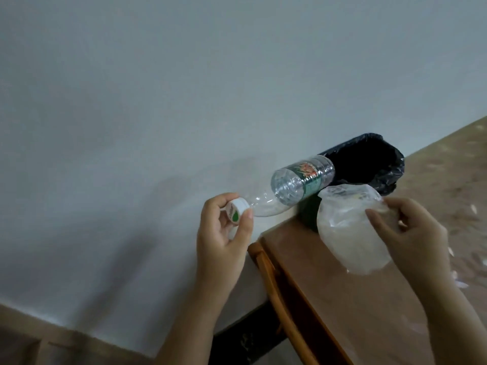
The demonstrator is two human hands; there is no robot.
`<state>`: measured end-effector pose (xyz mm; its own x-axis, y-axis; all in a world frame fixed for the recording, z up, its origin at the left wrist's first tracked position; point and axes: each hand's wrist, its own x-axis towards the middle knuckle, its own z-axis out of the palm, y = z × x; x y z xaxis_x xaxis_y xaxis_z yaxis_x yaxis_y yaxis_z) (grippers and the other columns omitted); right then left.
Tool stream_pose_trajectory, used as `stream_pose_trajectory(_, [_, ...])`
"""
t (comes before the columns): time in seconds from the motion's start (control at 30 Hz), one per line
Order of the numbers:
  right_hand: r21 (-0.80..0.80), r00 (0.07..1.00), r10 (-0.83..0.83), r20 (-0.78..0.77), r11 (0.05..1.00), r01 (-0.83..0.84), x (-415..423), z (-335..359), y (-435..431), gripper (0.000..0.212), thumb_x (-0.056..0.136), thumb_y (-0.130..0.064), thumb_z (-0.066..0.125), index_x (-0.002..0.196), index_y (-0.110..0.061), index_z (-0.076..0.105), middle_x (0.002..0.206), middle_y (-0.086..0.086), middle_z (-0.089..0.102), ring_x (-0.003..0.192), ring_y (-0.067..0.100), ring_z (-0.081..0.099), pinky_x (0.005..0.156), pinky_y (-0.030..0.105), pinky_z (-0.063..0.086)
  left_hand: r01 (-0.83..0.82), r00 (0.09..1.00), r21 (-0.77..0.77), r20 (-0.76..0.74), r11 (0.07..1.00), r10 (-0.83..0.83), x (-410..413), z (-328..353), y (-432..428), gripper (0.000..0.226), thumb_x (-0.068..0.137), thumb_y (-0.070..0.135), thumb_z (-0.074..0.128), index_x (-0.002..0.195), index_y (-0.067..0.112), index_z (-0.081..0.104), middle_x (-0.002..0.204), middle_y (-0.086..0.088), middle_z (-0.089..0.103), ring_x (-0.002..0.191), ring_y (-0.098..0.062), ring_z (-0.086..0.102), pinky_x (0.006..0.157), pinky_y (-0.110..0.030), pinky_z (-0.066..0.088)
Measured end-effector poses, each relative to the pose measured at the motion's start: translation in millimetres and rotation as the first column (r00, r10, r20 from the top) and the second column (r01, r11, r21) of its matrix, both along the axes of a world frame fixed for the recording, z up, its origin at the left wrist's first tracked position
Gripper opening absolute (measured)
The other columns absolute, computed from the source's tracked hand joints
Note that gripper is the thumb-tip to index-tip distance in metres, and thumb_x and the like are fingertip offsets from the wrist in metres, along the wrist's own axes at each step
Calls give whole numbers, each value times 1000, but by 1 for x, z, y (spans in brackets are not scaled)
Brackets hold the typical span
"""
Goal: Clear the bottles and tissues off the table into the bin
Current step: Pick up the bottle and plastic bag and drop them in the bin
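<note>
Our left grip (224, 233) pinches the water bottle (303, 180) by its cap, right grip (416, 238) clutches a plastic bag (345, 238); bin (390, 159) at one o'clock, neither dropped yet.

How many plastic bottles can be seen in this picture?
1. The bottle is held by its cap in the left hand, its base pointing toward the bin. Others may be hidden inside the bin. The right hand holds a plastic bag, not a bottle.
</note>
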<state>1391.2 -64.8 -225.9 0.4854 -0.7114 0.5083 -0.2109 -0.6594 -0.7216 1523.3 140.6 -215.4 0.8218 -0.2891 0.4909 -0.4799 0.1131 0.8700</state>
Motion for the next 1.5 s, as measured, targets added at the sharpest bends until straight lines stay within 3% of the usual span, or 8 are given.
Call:
stream_pose_trajectory(0.2, [16, 986, -165, -15, 986, 165, 3, -4, -41, 27, 75, -19, 73, 95, -5, 63, 80, 7, 58, 70, 23, 51, 65, 6, 36, 130, 991, 24, -21, 991, -129, 31, -8, -58, 23, 79, 29, 62, 99, 24, 53, 96, 0, 61, 89, -6, 63, 76, -15, 47])
stream_pose_trajectory(0.37, [-12, 952, -305, -32, 952, 305, 12, -3, -61, 19, 76, -5, 70, 94, -1, 63, 78, 6, 55, 72, 24, 52, 61, 5, 35, 218, 976, 80, -11, 973, -218, 66, -19, -117, 27, 76, 42, 59, 99, 30, 51, 101, -5, 62, 92, -11, 63, 75, -14, 48])
stream_pose_trajectory(0.5, [-10, 914, -402, -43, 915, 402, 21, -3, -72, 20, 76, -5, 71, 93, -1, 63, 79, 6, 57, 73, 24, 53, 65, 29, 38, 277, 951, 170, 93, 946, -295, 96, -24, -168, 23, 82, 26, 65, 100, 21, 51, 100, -6, 59, 88, -11, 59, 72, -9, 46])
stream_pose_trajectory(0.6, [-18, 892, -448, -51, 894, 448, 29, -5, -78, 20, 74, -4, 72, 93, -2, 64, 79, 6, 58, 72, 25, 54, 66, 31, 39, 292, 920, 248, 192, 924, -343, 113, -27, -204, 21, 82, 23, 61, 100, 20, 51, 95, 10, 49, 84, -6, 54, 73, -11, 47])
stream_pose_trajectory(0.8, [-10, 865, -499, -61, 866, 499, 43, -12, -79, 20, 73, -4, 73, 91, -4, 65, 76, -3, 55, 68, 14, 51, 62, 12, 35, 272, 848, 430, 316, 861, -425, 125, -43, -251, 28, 83, 15, 67, 107, 3, 58, 101, -9, 54, 85, -11, 48, 71, -2, 38])
stream_pose_trajectory(0.9, [14, 864, -499, -71, 865, 501, 45, -19, -79, 20, 73, -6, 73, 91, -7, 64, 77, -15, 52, 65, 5, 47, 66, 3, 35, 301, 789, 485, 356, 821, -500, 125, -52, -260, 29, 82, 15, 67, 107, 3, 58, 100, -12, 56, 83, -13, 51, 73, -10, 39])
stream_pose_trajectory(1.33, [47, 848, -526, -65, 847, 529, 48, -26, -83, 19, 75, -7, 72, 92, -8, 64, 78, -14, 52, 78, -15, 48, 68, 2, 35, 260, 695, 666, 373, 699, -614, 128, -81, -265, 36, 83, 35, 56, 99, 3, 65, 90, -10, 67, 81, -25, 62, 73, -27, 44])
stream_pose_trajectory(1.5, [-4, 853, -520, -32, 854, 521, 50, -10, -91, 20, 75, -6, 72, 92, -7, 64, 81, -4, 56, 75, 0, 47, 68, 2, 36, 215, 701, 651, 416, 728, -580, 130, -73, -257, 40, 85, 39, 48, 98, 5, 66, 91, -9, 67, 83, -25, 61, 72, -25, 43])
